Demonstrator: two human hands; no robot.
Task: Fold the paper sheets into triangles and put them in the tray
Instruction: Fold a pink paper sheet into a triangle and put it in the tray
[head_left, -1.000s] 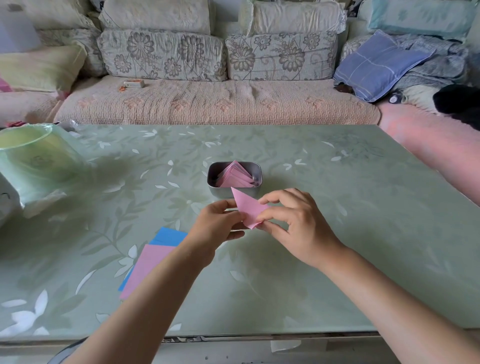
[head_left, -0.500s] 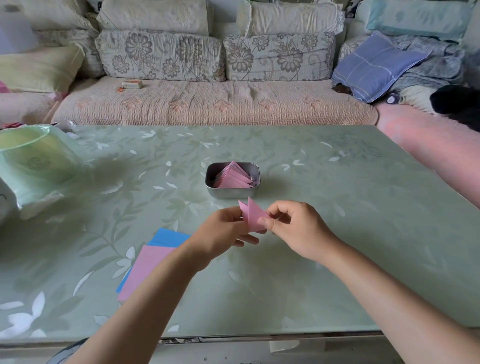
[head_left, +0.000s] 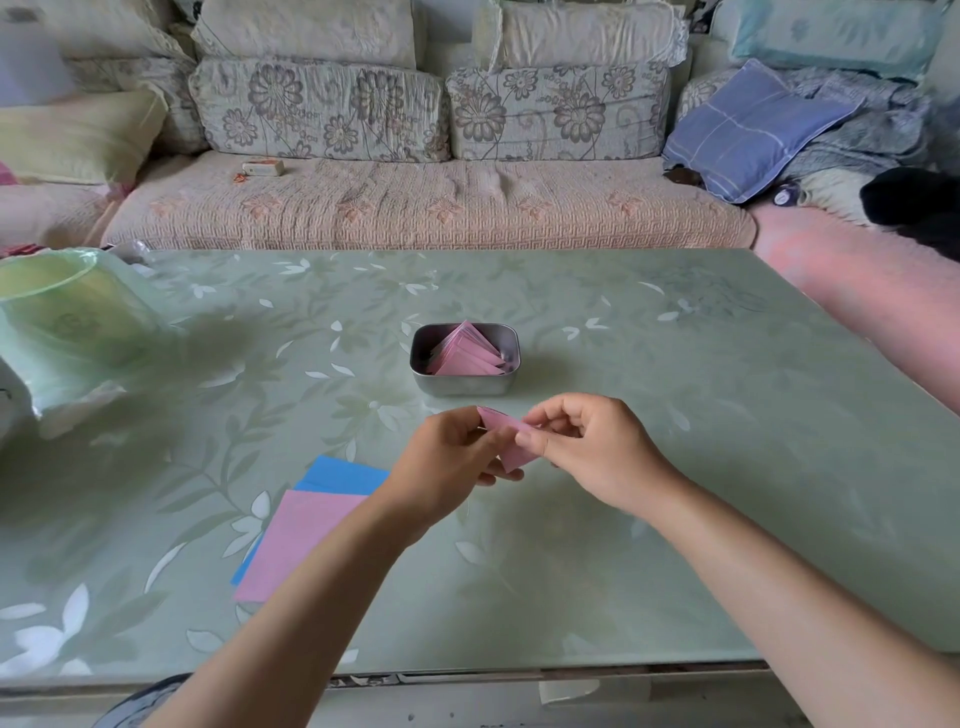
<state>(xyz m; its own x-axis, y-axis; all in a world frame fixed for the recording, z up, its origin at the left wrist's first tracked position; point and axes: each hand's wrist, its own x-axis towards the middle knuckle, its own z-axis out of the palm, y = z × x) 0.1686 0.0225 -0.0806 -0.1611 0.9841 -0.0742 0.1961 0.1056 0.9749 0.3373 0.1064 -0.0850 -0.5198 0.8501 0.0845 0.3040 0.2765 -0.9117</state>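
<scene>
The pink paper piece is small and already creased into a narrow, pointed shape, with one corner sticking up at the top and another poking down and to the right below the fingers. It is held up off the green flowered table, squarely between the two hands. The left hand pinches its left edge with curled fingers, and the right hand pinches the right side between thumb and forefinger, its other fingers tucked in. The piece sits on the near side of the metal tray, close to it but not touching. The tray stands at mid-table and holds a stack of pink folded triangles leaning against one another. To the left, beside the left forearm, a flat pink sheet lies on top of a blue sheet, the blue showing along the far and left edges. A pale green plastic bag slumps at the table's left end, and a floral sofa runs behind.
</scene>
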